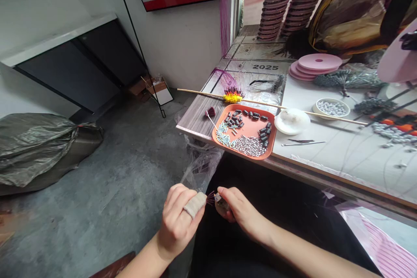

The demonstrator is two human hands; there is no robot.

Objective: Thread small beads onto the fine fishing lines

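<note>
My left hand [178, 221] is closed in front of my lap, its index finger wrapped in beige tape. It pinches a small dark purple tuft [211, 198] of fine bristles. My right hand [237, 210] is closed too, gripping a small roundish object at the tuft's other side; what it is I cannot make out. Both hands meet below the table edge. Above them an orange tray [269, 147] on the table holds black tubes, pale blue tubes and a heap of small silver pieces.
A long thin stick with a yellow and purple tuft [232, 97] lies across the table. A white lid [292, 120], a bowl of pale beads [331, 107], pink discs [317, 63] and stacked discs [286, 11] stand farther back. Grey floor and a covered bundle [39, 147] lie left.
</note>
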